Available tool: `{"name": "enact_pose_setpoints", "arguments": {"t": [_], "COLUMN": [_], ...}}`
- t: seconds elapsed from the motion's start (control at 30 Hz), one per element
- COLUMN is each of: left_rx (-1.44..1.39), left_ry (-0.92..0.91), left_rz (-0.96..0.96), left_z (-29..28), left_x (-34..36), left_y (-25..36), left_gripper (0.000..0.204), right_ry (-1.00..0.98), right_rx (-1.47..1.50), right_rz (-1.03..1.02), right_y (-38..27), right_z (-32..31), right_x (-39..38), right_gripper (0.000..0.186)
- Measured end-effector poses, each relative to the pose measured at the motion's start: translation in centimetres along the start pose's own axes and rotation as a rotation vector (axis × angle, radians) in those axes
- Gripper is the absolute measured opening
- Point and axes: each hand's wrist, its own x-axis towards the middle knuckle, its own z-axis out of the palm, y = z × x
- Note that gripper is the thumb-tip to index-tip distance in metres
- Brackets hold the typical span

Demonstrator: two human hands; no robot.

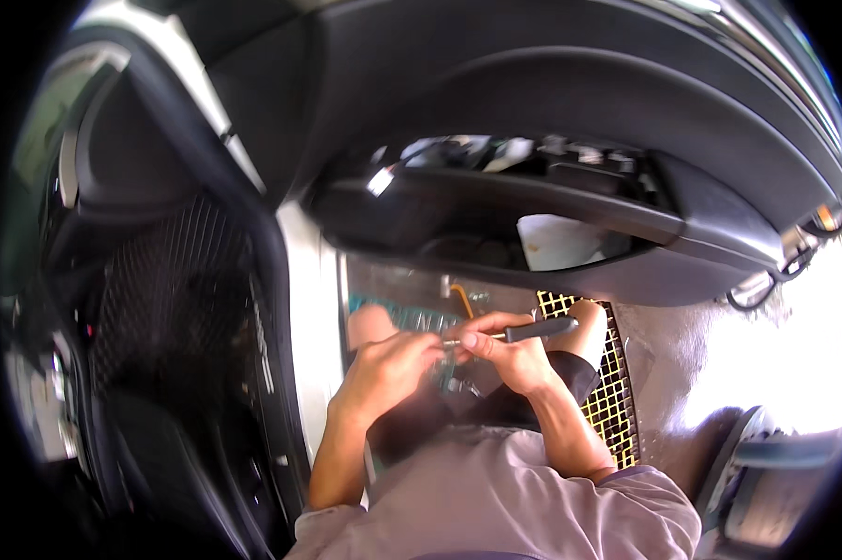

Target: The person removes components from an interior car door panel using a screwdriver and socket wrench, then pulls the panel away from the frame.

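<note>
My right hand is closed round a screwdriver with a dark grey handle, its shaft pointing left. My left hand has its fingers pinched at the left end of the shaft, on a small metal piece too small to make out clearly. Both hands are close together between my bent knees, below a black car door panel with an opening that shows wiring and clips.
The car's sill and dark floor mat are at left. Below lie a teal tray of small items, an orange-handled piece and a yellow floor grating. A wheeled or rounded object stands at lower right.
</note>
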Motion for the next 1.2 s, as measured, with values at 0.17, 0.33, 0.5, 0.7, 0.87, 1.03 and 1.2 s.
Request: {"name": "enact_pose_setpoints", "arguments": {"t": [0.17, 0.33, 0.5, 0.7, 0.87, 1.03, 1.2], "left_rx": [-0.135, -0.294, -0.485, -0.312, -0.143, 0.605, 0.683], "left_ry": [-0.023, -0.004, 0.426, 1.138, 1.100, 0.506, 0.132], "left_rz": [-0.305, -0.415, -0.637, -1.083, -1.379, -1.366, -1.347], "left_z": [-0.4, -1.6, -5.2, -13.1, -15.7, -16.5, -16.3], "left_x": [-5.5, -7.2, -9.5, -17.3, -22.4, -24.0, -18.3], "left_y": [-0.9, -1.9, -6.2, -25.0, -35.9, -39.8, -36.4], "left_gripper": [0.042, 0.029, 0.017, 0.014, 0.014, 0.015, 0.046], "right_ry": [-0.187, -0.160, -0.093, -0.034, 0.069, 0.175, 0.283], "right_rx": [0.215, 0.227, 0.232, 0.079, 0.009, -0.113, -0.368], "right_rz": [0.218, 0.066, -0.054, 0.091, 0.178, 0.152, -0.088], "right_y": [4.8, 5.7, 4.5, 5.8, 9.0, 9.7, 5.3], "right_z": [0.6, 2.0, 1.6, 1.8, 2.2, 3.6, 1.7], "right_x": [0.1, 0.8, 3.3, 1.9, -0.7, -2.3, -2.0], "right_gripper": [0.022, 0.019, 0.020, 0.022, 0.021, 0.024, 0.009]}}
